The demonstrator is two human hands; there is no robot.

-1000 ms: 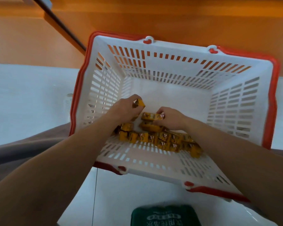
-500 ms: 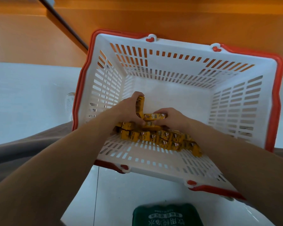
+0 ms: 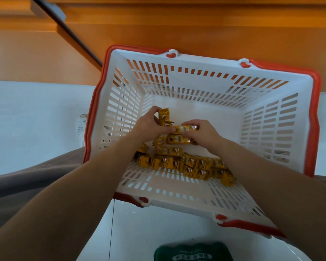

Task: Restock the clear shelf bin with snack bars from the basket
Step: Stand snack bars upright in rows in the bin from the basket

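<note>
The left grip pinches one bar upright, likely gathering a handful; the right grip curls round a flat bar just beside it; the pile lies along the basket's near wall; tall slotted walls leave straight up as the way out; the bin is out of view.

One basket, two hands, over a dozen snack bars.
</note>
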